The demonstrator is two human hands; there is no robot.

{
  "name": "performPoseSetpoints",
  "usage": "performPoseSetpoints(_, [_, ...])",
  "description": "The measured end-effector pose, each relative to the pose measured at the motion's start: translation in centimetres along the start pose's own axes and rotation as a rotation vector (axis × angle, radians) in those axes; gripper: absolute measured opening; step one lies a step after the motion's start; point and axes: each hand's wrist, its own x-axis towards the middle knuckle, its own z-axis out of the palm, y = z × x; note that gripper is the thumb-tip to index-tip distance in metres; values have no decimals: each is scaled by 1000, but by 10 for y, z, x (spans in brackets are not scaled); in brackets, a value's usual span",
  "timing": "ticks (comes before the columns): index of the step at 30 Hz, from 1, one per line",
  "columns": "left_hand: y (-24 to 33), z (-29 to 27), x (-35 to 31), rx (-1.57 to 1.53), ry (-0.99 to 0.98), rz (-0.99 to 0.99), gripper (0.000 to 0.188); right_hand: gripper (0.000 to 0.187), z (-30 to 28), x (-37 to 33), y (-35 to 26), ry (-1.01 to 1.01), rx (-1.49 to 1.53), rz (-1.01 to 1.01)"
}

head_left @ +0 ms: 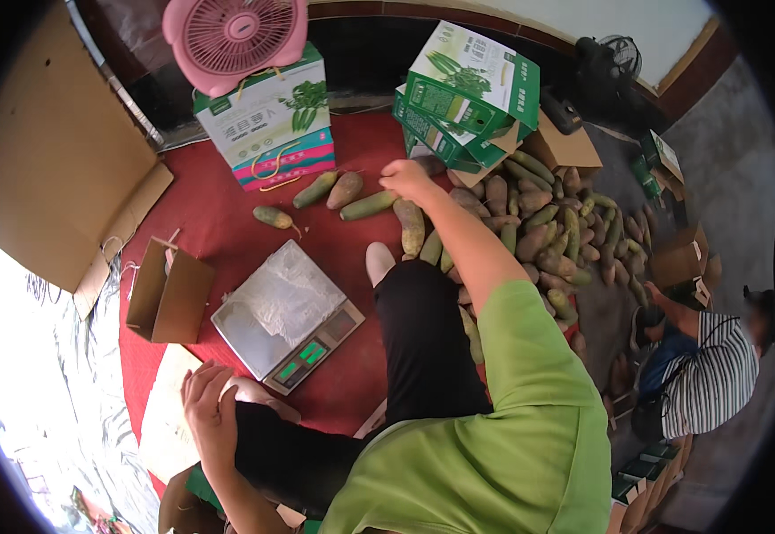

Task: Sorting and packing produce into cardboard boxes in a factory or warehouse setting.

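My right hand (407, 181) reaches out over the red cloth with its fingers closed over the right end of a long green radish (367, 206). Right below it lies a brownish-green radish (411, 233), and a reddish one (345, 190) is to the left. Two more green radishes (316, 189) lie farther left, one (272, 216) with a thin root tail. My left hand (209, 408) hovers by my left knee, fingers bent but apart, holding nothing I can see. Near it stands a digital scale (285, 311) with crumpled clear plastic on its plate and a lit green display.
A large heap of radishes (543, 233) spreads on the right. Behind are printed cartons (472, 80) and a pink fan (238, 36) on a stacked box (267, 116). An open small carton (169, 294) stands left. Another person (703, 374) in stripes works at far right.
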Motion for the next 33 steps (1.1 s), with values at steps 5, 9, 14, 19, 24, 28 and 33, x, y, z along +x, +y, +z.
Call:
performPoseSetpoints(5, [13,44,28,-14,-193,-22,24,44,-75,0,61,265,263,338])
performPoseSetpoints(9, [-5,75,30,40,-252,-61,26,55,-114,14,89,421,594,374])
performPoseSetpoints(14, [-33,94,29,264,-365,-71,23,64,-134,41,97,462,640,347])
performPoseSetpoints(19, [-41,101,32,274,-421,-166,21,78,-142,72,87,456,839,259])
performPoseSetpoints(24, [-45,108,35,294,-480,-229,22,81,-148,101,95,479,1065,174])
performPoseSetpoints(28, [-52,108,30,315,-478,-273,24,63,-142,118,95,531,1366,129])
performPoseSetpoints(33, [-55,110,31,317,-486,-271,24,35,-161,136,118,318,1781,-24])
